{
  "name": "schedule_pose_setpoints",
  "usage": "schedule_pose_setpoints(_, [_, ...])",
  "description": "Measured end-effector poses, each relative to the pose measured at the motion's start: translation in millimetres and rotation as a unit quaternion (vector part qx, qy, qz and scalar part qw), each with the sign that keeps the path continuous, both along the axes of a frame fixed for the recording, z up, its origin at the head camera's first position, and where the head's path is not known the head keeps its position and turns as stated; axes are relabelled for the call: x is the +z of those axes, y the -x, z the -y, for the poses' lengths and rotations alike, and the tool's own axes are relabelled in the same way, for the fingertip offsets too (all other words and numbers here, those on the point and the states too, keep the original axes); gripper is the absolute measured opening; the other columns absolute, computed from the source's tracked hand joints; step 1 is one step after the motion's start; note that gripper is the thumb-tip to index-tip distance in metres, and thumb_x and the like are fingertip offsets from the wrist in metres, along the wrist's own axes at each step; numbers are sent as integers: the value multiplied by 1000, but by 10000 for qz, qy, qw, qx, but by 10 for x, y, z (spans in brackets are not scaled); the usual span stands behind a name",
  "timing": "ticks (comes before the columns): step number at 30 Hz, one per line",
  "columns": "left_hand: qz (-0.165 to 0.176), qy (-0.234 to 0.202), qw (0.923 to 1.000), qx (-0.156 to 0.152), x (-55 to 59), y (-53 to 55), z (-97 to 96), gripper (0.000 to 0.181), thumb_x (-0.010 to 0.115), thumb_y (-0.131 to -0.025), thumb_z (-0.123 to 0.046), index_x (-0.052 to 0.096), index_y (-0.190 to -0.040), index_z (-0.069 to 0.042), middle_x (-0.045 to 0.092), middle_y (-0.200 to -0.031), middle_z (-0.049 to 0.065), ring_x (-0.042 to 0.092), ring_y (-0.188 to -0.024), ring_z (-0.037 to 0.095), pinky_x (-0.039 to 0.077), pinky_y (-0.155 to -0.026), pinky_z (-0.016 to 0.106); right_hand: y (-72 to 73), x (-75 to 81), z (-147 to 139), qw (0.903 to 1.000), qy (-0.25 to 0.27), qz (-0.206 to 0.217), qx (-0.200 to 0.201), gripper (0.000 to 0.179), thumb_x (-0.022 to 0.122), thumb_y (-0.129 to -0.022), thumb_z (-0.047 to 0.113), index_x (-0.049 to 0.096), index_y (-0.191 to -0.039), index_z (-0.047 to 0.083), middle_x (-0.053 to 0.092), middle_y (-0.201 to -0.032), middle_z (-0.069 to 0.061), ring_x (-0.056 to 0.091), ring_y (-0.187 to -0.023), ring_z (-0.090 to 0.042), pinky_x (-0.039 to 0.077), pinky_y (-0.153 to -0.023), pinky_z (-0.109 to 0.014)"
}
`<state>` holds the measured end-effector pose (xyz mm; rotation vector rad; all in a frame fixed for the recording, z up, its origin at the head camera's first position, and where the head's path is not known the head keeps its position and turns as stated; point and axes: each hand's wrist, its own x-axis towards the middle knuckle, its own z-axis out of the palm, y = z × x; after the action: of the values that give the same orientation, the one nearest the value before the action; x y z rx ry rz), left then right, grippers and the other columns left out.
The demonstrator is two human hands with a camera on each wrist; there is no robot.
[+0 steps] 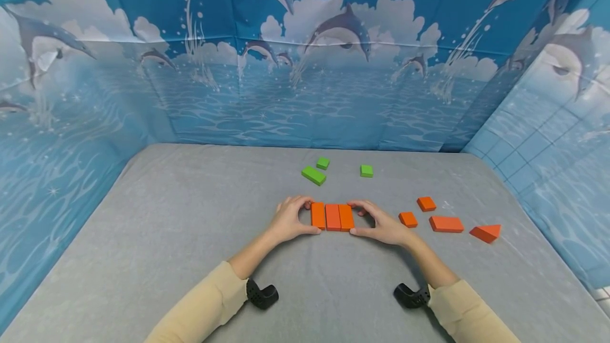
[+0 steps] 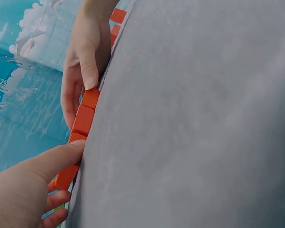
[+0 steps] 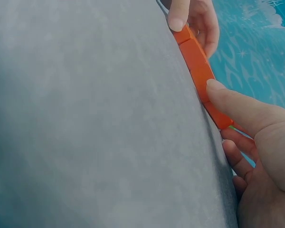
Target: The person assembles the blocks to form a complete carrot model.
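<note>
Three orange rectangular blocks lie side by side on the grey cloth, long sides facing one another. My left hand [image 1: 289,219] pinches the left orange block [image 1: 317,217], thumb at its near end and fingers by its far end. A thin gap shows between that block and the middle orange block [image 1: 333,217]. On the other side my right hand [image 1: 383,225] pinches the right orange block [image 1: 346,217], with its thumb at the near corner and its fingertips at the far one. In the right wrist view, the right thumb [image 3: 228,97] presses on the row's near side.
Right of the row lie two small orange blocks [image 1: 407,219], a longer orange block [image 1: 446,224] and an orange triangular block [image 1: 486,233]. Farther back are a green rectangular block [image 1: 313,175] and two small green blocks [image 1: 366,171]. A dolphin-print curtain [image 1: 295,94] encloses the grey surface.
</note>
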<state>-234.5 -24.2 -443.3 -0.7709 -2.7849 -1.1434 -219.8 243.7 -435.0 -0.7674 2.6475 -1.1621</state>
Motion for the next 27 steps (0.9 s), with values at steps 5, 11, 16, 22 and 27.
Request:
schedule_pose_setpoints(5, [53, 16, 10000, -33, 6, -4, 2, 59, 81, -65, -36, 57, -113, -12, 55, -99, 1, 45, -97, 20, 28, -89, 46, 4, 2, 1, 10000, -15, -27, 28, 63, 69, -82, 28, 41, -134, 7, 42, -133, -12, 45, -109, -25, 33, -95, -49])
schedule_pose_setpoints(11, [5, 55, 10000, -57, -23, -1, 2, 60, 80, -66, -38, 57, -115, -13, 55, -100, 0, 44, -99, 20, 28, -88, 45, 6, -5, -6, 10000, -38, -31, 48, 63, 68, -82, 28, 41, -134, 8, 42, -133, -11, 45, -110, -24, 33, -95, -49])
schedule_pose_setpoints(16, [-33, 58, 10000, -59, -31, -3, -4, 61, 80, -66, -39, 57, -116, -13, 54, -99, 0, 44, -98, 20, 28, -87, 44, 9, -12, -8, 10000, -37, -38, 42, 63, 68, -82, 29, 40, -134, 8, 41, -134, -12, 45, -110, -25, 33, -95, -49])
schedule_pose_setpoints(22, [-8, 153, 9998, -90, -40, -7, 3, 63, 78, -67, -43, 56, -119, -14, 54, -101, -1, 43, -99, 19, 28, -87, 44, 5, -13, -10, 10000, -39, -25, 31, 63, 68, -82, 29, 40, -134, 8, 41, -134, -12, 45, -110, -25, 33, -95, -50])
schedule_pose_setpoints(27, [-75, -25, 9998, -165, -39, -15, 12, 50, 69, -78, -40, 56, -118, -12, 55, -101, 1, 44, -98, 21, 27, -87, 46, 5, -8, -12, 10000, -50, 12, 42, 63, 68, -82, 30, 40, -135, 9, 41, -134, -11, 44, -110, -25, 33, -95, -50])
